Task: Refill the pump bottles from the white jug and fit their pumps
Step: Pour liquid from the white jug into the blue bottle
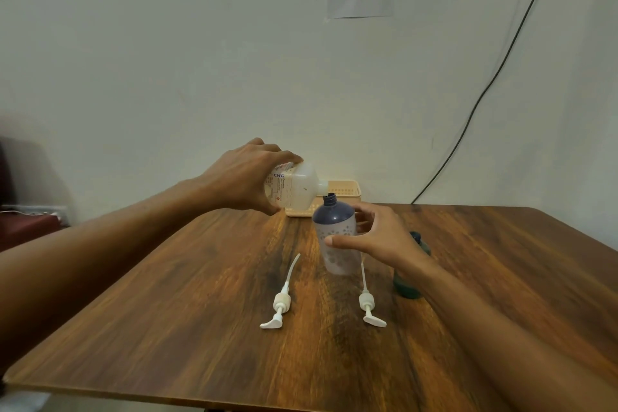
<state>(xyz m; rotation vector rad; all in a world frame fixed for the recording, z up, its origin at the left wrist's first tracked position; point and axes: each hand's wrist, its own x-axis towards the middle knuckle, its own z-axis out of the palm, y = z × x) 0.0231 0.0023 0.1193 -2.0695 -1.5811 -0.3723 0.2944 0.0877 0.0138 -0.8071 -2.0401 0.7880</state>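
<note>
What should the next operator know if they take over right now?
Left hand: grips the white plastic jug, tipped on its side, spout at the mouth of the blue-topped translucent bottle.
Right hand: open, curled around that bottle; contact unclear.
Dark green bottle: stands open behind the right wrist.
Two white pumps: lie loose on the wooden table.
Beige basket: at the wall.
Done: both pumps off, jug in pouring position.
Left: fill levels cannot be read; finish filling both bottles, fit both pumps.
</note>
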